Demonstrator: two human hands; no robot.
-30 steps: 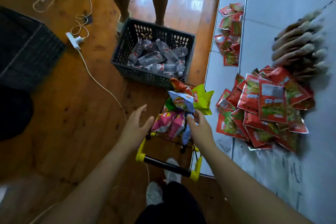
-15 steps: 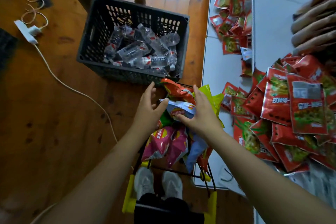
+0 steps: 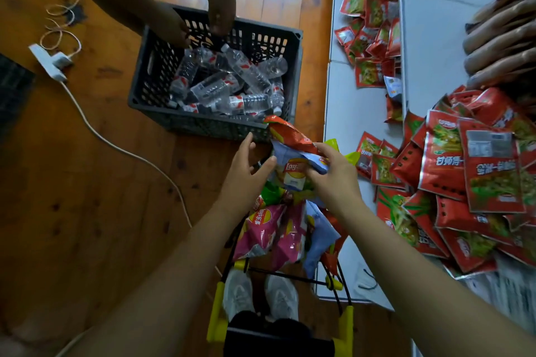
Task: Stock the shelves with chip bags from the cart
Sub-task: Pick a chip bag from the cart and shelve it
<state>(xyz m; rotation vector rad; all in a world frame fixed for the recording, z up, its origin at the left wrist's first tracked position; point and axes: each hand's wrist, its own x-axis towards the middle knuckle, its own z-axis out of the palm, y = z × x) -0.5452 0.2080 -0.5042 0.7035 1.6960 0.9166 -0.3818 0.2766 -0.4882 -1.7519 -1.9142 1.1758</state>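
A small cart (image 3: pixel 216 316) with yellow handle posts stands below me, piled with chip bags: pink ones (image 3: pixel 269 232), a blue one (image 3: pixel 319 240), a green one (image 3: pixel 346 153). My right hand (image 3: pixel 333 180) is closed on a light blue chip bag (image 3: pixel 293 168) at the top of the pile, under an orange chip bag (image 3: pixel 290 136). My left hand (image 3: pixel 246 171) hovers open just left of that bag, fingers spread. The white shelf (image 3: pixel 356 113) lies to the right.
Red snack packets (image 3: pixel 470 177) cover the shelf in two heaps, with brown packages (image 3: pixel 504 46) at far right. A black crate (image 3: pixel 293 72) of water bottles sits ahead on the wood floor; another person's hands (image 3: pixel 174 29) reach into it. A white power strip (image 3: pixel 52 62) and cord lie left.
My right hand has taken hold of the light blue bag and lifted it a little. My left hand stays open beside it. The other person has bent down and reached into the crate.
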